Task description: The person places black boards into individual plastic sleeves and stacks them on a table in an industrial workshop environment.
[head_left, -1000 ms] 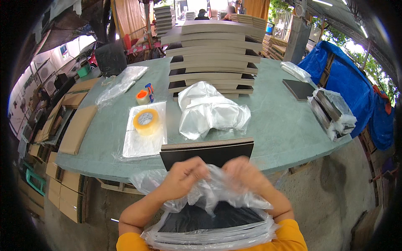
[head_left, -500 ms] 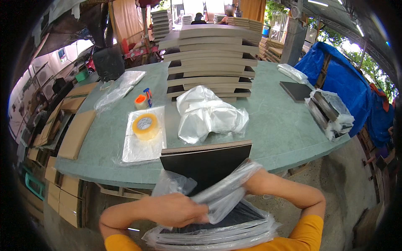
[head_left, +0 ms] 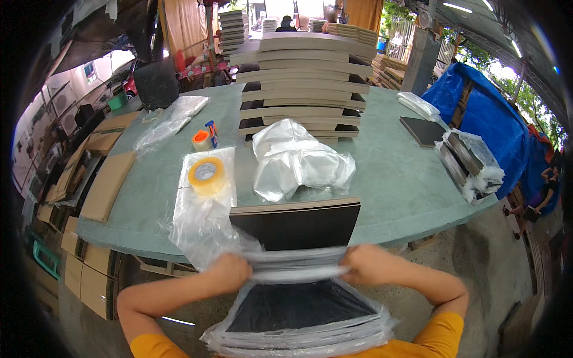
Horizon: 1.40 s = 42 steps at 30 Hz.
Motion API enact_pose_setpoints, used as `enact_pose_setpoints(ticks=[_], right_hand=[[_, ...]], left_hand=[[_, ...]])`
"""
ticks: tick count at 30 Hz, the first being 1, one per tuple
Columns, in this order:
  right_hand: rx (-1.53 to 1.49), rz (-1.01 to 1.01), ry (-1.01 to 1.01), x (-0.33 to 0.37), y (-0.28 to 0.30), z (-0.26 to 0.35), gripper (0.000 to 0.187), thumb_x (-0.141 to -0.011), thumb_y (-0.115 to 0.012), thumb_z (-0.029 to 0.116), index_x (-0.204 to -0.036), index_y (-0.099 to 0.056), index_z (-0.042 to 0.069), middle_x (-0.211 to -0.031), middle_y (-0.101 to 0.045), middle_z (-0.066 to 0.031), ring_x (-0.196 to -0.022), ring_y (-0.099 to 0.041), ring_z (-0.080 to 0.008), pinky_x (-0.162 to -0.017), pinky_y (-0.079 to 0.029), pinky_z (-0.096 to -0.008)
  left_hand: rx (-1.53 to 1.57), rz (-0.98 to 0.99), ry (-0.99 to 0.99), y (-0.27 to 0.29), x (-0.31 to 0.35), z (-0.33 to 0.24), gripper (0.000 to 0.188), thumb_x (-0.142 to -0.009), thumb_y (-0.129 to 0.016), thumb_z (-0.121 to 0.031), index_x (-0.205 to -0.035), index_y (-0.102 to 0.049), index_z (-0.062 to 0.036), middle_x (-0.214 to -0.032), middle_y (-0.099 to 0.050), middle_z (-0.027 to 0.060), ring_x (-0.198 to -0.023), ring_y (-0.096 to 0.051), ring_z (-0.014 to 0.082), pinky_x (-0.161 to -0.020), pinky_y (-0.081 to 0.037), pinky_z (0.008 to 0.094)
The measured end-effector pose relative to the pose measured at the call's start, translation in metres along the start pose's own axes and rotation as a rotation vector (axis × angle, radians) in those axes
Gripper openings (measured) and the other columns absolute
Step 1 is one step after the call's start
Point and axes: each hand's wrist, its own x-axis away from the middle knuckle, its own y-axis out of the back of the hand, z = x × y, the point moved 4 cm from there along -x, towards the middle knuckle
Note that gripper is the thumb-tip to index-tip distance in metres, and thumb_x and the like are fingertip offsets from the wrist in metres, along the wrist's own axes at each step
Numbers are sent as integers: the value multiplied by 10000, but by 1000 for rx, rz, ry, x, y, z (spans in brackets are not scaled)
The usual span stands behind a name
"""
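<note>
Head view: in last 0.5 s L hand came up from low over the pack and shifted left; R hand now approx level w/ it, well apart. Clear plastic film went from slanted bunch to straight taut band btwn them, so work's gone from gathering to stretching, I'd judge. L fingers curled tight on film's left end, R fingers closed on right end, both a bit blurred. Film sits just this side of the upright black-faced board set at table near edge, above the film-wrapped black pack by the torso; loose plastic flares left over the white plastic sheet pile. Counts: 2 hands, 1 taut band, 1 upright set (no. of boards unclear), 1 wrapped pack up close, 1 sheet pile; 2 tape rolls: big yellowish clear roll on pile, small orange-cored roll behind. Also 1 crumpled translucent plastic heap, 1 tall grey-edged board stack (layers can't be counted reliably). Far right: 1 flat dark board, 1 plastic-wrapped bundle.
</note>
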Motion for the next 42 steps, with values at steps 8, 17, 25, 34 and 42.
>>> enact_pose_setpoints(ticks=[8, 17, 25, 34, 42], right_hand=[[-112, -653, -47, 1, 9, 19, 378, -565, -575, -21, -931, -568, 74, -794, -572, -102, -709, -575, -269, -635, -471, -338], [250, -811, -215, 10, 6, -22, 671, -581, -463, -160, -1198, -457, 105, -1209, -386, -139, -1087, -387, -325, -901, -331, -385], [63, -831, -240, 11, 9, -21, 646, -582, -424, -184, -1169, -497, 75, -1142, -417, -137, -1040, -433, -272, -850, -363, -304], [41, -1096, -86, 40, 6, -13, 458, -564, -506, -138, -978, -608, 30, -865, -545, -110, -754, -556, -180, -633, -448, -235], [-1732, -77, -44, 44, -63, -75, 315, -641, -717, 114, -889, -578, -23, -823, -609, -69, -718, -573, -122, -604, -452, -215]], left_hand=[[701, -1002, 747, 60, 65, 65, 183, -653, -589, -30, -837, -585, -24, -601, -542, 102, -525, -524, 218, -502, -427, 302], [108, -927, 461, 79, 43, 17, 682, -559, -540, 80, -1194, -471, -160, -1040, -453, 94, -755, -495, 249, -581, -461, 351], [119, -999, 374, 62, 51, 4, 683, -541, -520, 99, -1192, -469, -100, -994, -488, 126, -756, -504, 270, -596, -449, 342], [276, -1242, 226, 61, 50, 1, 549, -507, -519, 94, -1049, -536, 7, -868, -569, 161, -760, -549, 314, -646, -454, 337], [2088, -400, -73, -9, 57, 30, 346, -630, -653, -41, -963, -578, 11, -819, -614, 59, -606, -550, 82, -494, -429, 187]])
